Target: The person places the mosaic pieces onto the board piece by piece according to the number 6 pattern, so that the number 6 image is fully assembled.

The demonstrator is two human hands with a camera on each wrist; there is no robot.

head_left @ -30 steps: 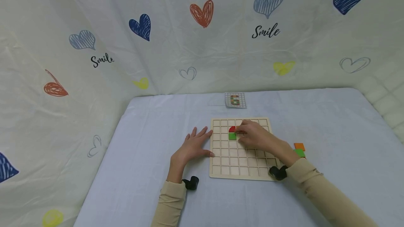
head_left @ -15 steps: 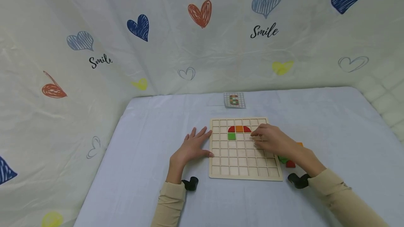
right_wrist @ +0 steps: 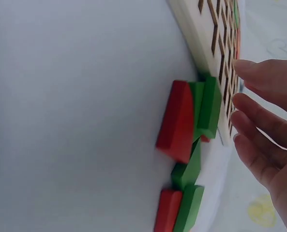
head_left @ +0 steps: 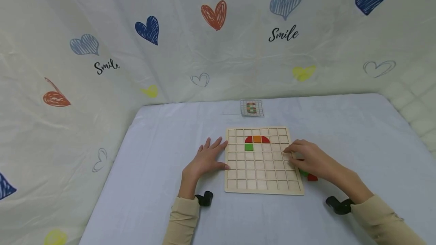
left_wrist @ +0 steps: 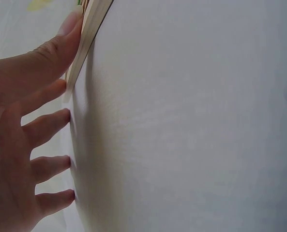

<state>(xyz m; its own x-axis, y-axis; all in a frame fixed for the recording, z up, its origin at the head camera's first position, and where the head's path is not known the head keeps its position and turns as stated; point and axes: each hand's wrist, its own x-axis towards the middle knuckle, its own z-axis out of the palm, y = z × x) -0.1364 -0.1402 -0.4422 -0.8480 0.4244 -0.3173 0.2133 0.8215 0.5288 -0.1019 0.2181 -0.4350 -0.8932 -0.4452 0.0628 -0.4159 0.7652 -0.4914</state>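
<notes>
The pale wooden grid board (head_left: 263,165) lies on the white-covered table (head_left: 170,135), between your left hand (head_left: 206,160) at its left edge and your right hand (head_left: 310,158) over its right edge. Behind it lies the printed grid card (head_left: 252,109). On the board, an orange square tile (head_left: 257,139) sits between two red rounded tiles (head_left: 265,139), with a green square tile (head_left: 249,147) before the left one. Loose red and green blocks (right_wrist: 176,121) lie right of the board.
</notes>
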